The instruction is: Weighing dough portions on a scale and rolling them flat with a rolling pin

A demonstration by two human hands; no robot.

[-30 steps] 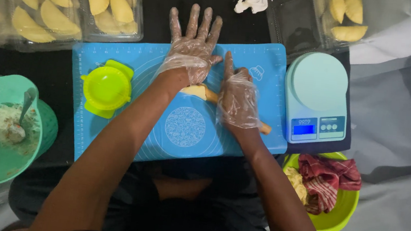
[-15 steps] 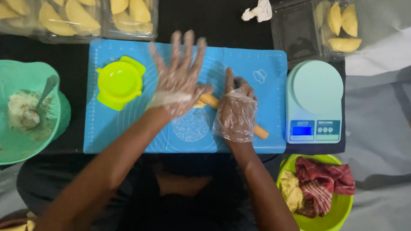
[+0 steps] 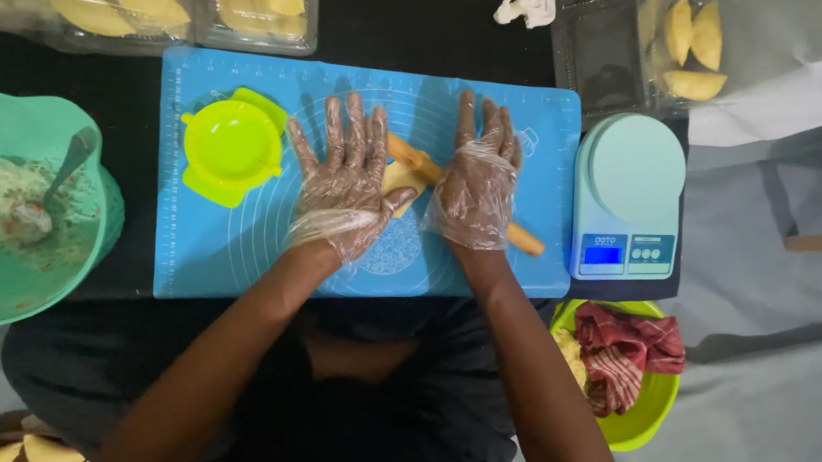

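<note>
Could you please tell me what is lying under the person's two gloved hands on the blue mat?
A wooden rolling pin runs under the left hand and right hand, over pale dough on the blue mat. The palms cover most of the dough and the pin's middle.

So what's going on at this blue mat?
A person in thin plastic gloves presses both flat hands, left hand and right hand, on a wooden rolling pin over a piece of dough on the blue mat. A lime-green dumpling press lies beside them, a kitchen scale at the right.

Black table w/ blue mat, scale
</note>
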